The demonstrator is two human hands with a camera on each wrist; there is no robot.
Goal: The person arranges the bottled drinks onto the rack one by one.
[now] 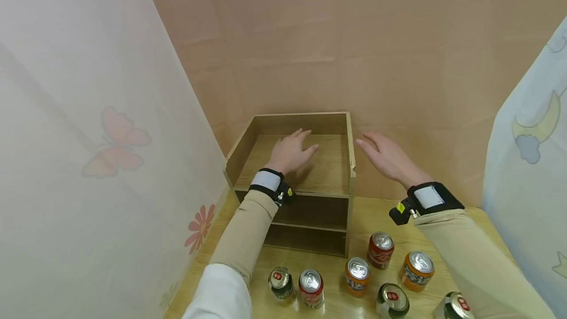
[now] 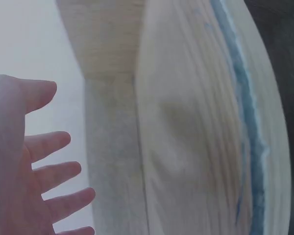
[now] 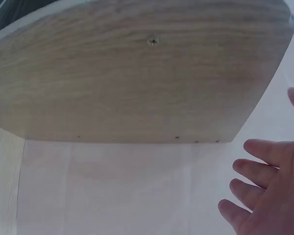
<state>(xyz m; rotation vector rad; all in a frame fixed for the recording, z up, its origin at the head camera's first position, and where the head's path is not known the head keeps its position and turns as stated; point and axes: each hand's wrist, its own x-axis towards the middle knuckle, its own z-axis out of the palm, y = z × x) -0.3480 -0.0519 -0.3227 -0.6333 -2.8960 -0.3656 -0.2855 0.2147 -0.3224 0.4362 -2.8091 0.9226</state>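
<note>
A small wooden shelf unit (image 1: 351, 181) with a walled open top and two compartments below stands against the back wall. My left hand (image 1: 292, 152) hovers over its top tray, fingers spread and holding nothing; the left wrist view shows that hand (image 2: 34, 171) beside the unit's wooden boards (image 2: 186, 122). To the right of the unit my right hand (image 1: 390, 159) is in the air, fingers extended and holding nothing. In the right wrist view the hand (image 3: 269, 191) is apart from the unit's side panel (image 3: 137, 88), which has screws in it.
Several drink cans stand on the wooden table (image 1: 328, 272) before the unit: a green can (image 1: 281, 283), a red can (image 1: 311, 288), orange cans (image 1: 357, 276) and a darker red can (image 1: 380, 250) among them. Patterned white curtains (image 1: 110, 210) hang on both sides.
</note>
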